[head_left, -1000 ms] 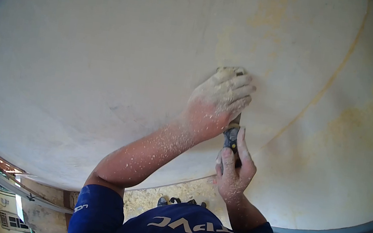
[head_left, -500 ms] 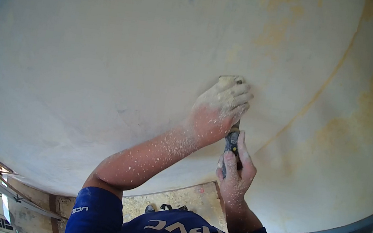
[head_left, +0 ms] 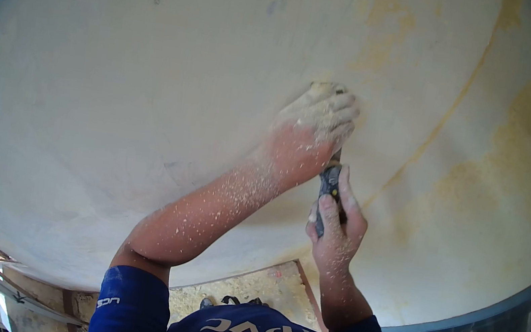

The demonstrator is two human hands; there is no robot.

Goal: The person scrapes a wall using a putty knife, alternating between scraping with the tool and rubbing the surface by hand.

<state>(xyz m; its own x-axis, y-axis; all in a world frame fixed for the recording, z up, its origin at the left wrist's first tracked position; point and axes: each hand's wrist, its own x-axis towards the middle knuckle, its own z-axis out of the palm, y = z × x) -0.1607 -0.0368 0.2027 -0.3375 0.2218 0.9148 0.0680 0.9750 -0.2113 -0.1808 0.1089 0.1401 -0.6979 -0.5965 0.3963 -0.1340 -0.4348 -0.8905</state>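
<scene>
My right hand (head_left: 340, 229) is closed around the dark grey handle of a scraper-like hand tool (head_left: 329, 187), which has a small yellow spot on it. Above it, my left hand (head_left: 318, 116), thickly coated in pale dust, is closed over the tool's front end. Its fingers lie together and hide most of the head, which is held up to the wall (head_left: 155, 82). Only a bit of dark edge shows past the fingertips. White flecks cover both forearms.
Yellowish patches (head_left: 463, 184) and a long yellow-brown line mark the wall's right side. A blue edge (head_left: 475, 318) borders it at lower right. Below, dust and debris litter a light floor or platform (head_left: 279, 287). Metal railing-like bars (head_left: 23, 298) run along the lower left.
Both hands and the tool have moved upward along the wall in the view. The hold of each hand looks the same.
</scene>
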